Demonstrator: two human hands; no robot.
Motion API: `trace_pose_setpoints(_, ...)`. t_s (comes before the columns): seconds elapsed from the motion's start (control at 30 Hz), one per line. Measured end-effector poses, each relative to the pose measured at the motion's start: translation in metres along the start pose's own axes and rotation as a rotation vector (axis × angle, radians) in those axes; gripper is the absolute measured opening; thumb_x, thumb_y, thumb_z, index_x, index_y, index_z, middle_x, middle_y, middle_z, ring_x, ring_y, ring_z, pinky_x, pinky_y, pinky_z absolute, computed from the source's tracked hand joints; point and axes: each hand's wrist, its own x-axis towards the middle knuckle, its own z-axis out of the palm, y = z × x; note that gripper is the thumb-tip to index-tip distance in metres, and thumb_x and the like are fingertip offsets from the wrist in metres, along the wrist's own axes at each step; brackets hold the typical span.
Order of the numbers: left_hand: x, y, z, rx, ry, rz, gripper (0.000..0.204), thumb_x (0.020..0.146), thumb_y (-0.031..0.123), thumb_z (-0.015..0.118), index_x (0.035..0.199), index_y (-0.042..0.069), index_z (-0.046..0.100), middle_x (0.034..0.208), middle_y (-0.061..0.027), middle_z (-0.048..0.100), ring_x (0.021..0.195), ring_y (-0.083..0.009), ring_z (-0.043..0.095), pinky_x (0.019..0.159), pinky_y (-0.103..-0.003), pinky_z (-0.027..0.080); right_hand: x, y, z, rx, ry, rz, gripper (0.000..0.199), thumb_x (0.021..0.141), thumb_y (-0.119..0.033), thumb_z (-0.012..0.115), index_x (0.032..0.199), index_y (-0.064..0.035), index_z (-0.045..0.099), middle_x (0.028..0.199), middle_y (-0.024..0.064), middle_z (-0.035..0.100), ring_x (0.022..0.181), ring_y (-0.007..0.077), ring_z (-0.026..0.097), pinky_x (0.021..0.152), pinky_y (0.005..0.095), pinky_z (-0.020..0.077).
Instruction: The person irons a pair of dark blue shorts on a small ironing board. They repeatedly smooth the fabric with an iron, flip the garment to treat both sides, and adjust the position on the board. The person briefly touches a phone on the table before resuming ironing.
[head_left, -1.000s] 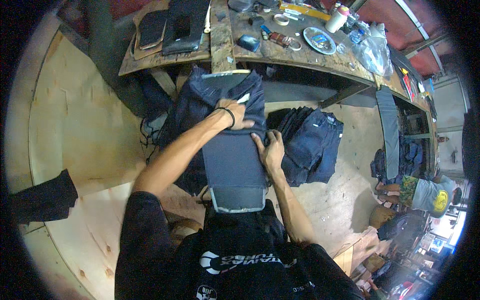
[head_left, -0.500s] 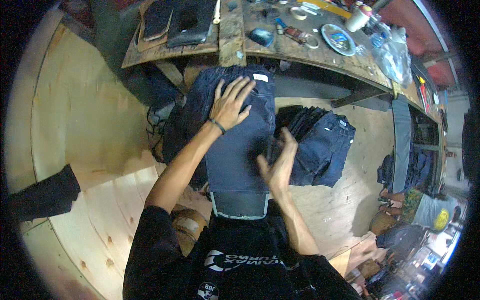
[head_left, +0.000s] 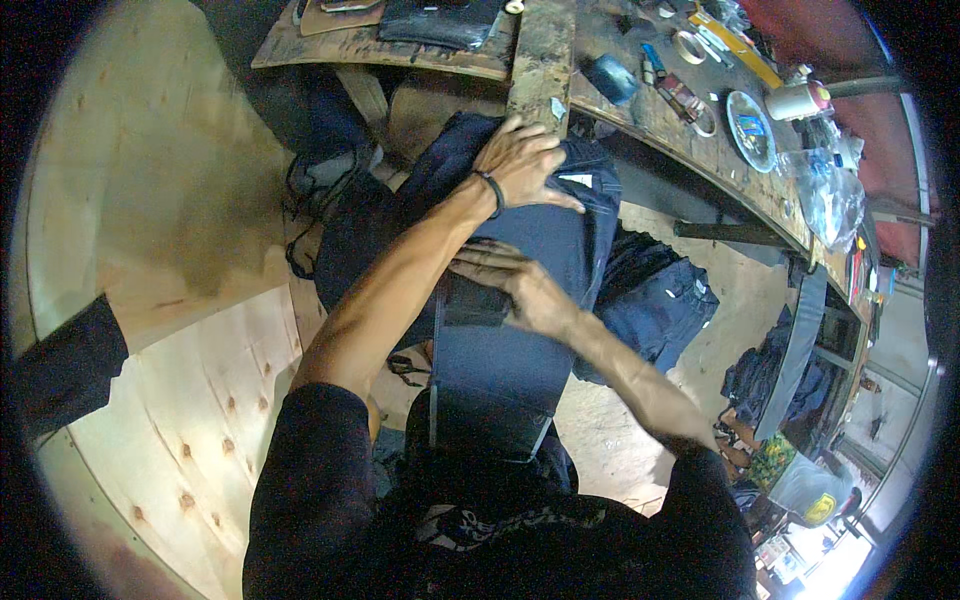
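Observation:
Dark blue denim trousers (head_left: 497, 350) lie stretched lengthwise over a narrow board in front of me, the waistband at the far end. The board's dark near end (head_left: 490, 432), with a pale rim, sticks out beneath the cloth close to my body. On the denim near the waistband rests my left hand (head_left: 522, 165), fingers bent and thumb spread, beside a small white label (head_left: 577, 180). My right hand (head_left: 525, 290) presses flat across the middle of the denim, fingers stretched to the left, below my left wrist. Neither hand shows anything held.
A worn wooden workbench (head_left: 650, 115) crosses the far side, carrying a blue-rimmed dish (head_left: 750, 130), tape rolls and a clear plastic bag (head_left: 820, 200). Folded dark jeans (head_left: 655, 300) are piled on the right. Pale plywood (head_left: 190, 400) stretches along the left, with dark cloth (head_left: 70, 365) on it.
My right hand has moved from the denim's right edge onto its middle, pointing left. The left hand now sits farther up with bent fingers. The whole view has shifted and turned.

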Motion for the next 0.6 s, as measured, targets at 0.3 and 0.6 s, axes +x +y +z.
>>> trace_pose_setpoints(0.3, 0.007, -0.004, 0.005, -0.029, -0.175, -0.072, 0.083, 0.070, 0.091, 0.066, 0.082, 0.009, 0.074, 0.088, -0.0119, 0.075, 0.093, -0.0310, 0.073, 0.093, -0.044, 0.053, -0.041, -0.043, 0.059, 0.378, -0.278, -0.107, 0.086, 0.071, -0.029, 0.076, 0.152, -0.0072, 0.056, 0.158, 0.0157, 0.054, 0.149, 0.0348, 0.048, 0.126, 0.0511, 0.0339)
trace_pose_setpoints(0.6, 0.009, 0.000, -0.002, 0.011, -0.066, -0.109, 0.081, 0.065, 0.089, 0.072, 0.076, 0.009, 0.075, 0.088, -0.0118, 0.075, 0.091, -0.0293, 0.074, 0.091, -0.042, 0.056, -0.055, -0.037, 0.042, 0.412, -0.421, -0.018, 0.068, 0.081, -0.012, 0.062, 0.149, -0.0138, 0.062, 0.158, 0.0144, 0.054, 0.149, 0.0349, 0.047, 0.127, 0.0508, 0.0318)
